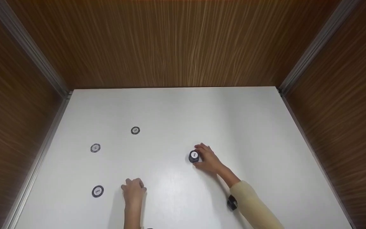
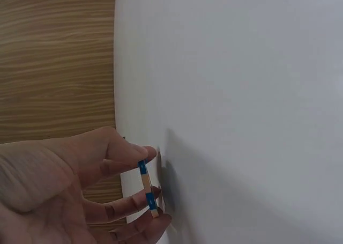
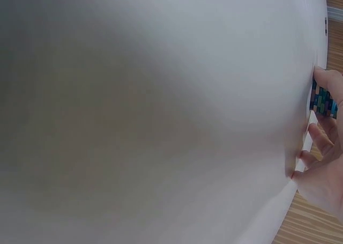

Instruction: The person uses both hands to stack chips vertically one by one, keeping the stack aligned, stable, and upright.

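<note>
My right hand (image 1: 209,160) grips a short stack of poker chips (image 1: 193,156) on the white tabletop, thumb on the near side and fingers on the far side. A white label with dark print tops the stack. In the right wrist view the stack (image 3: 323,99) shows banded, coloured edges between thumb and fingers. My left hand (image 1: 133,190) is low over the table, left of centre. Seen from the left wrist, it pinches a single poker chip (image 2: 146,185) edge-on between thumb and fingertips; the chip's rim is blue and tan. The hand covers this chip in the head view.
Three loose poker chips lie flat on the left: a near one (image 1: 97,191), a middle one (image 1: 95,148) and a far one (image 1: 135,130). Wood-grain panels (image 1: 170,44) wall the white table (image 1: 249,127) at the back and both sides.
</note>
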Motion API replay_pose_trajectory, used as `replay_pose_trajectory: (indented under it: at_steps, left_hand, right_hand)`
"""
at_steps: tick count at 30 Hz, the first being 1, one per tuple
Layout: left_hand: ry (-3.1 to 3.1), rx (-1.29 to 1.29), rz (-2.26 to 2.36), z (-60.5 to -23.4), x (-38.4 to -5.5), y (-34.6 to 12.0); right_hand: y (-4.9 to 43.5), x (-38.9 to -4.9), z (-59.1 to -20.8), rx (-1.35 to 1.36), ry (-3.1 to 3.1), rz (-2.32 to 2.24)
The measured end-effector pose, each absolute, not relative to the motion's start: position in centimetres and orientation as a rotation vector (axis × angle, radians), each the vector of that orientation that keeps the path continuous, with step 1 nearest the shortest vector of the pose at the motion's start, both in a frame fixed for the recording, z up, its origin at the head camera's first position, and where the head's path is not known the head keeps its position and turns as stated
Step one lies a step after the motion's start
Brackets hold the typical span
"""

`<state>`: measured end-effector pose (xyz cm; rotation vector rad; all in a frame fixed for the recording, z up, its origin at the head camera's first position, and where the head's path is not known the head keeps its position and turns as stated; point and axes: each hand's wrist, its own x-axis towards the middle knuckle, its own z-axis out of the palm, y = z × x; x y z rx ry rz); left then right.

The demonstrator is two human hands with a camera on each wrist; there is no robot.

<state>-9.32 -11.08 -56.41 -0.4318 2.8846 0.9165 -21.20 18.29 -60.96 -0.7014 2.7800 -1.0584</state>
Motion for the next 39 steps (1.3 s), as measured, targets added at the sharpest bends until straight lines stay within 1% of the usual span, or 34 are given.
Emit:
replay_pose_trajectory:
  at_steps: [13,21,31,39]
  left_hand:
    - [2.892,-0.447,0.933,-56.5,-9.1,-11.0]
    - [2.873,-0.434,0.945,-56.5,-9.5,-10.8]
    - [2.994,-0.315,0.866,-56.6,-10.4,-10.0]
    - [3.011,-0.27,0.851,-56.5,-11.3,-9.0]
  right_hand:
    - [18.2,-21.2,-60.9,-0.599,2.77,-1.009]
    - [18.2,-21.3,-61.0,-0.66,2.783,-1.016]
    - [18.2,-21.4,-61.0,-0.659,2.784,-1.006]
    - [18.4,-21.3,-60.8,-0.709,2.761,-1.053]
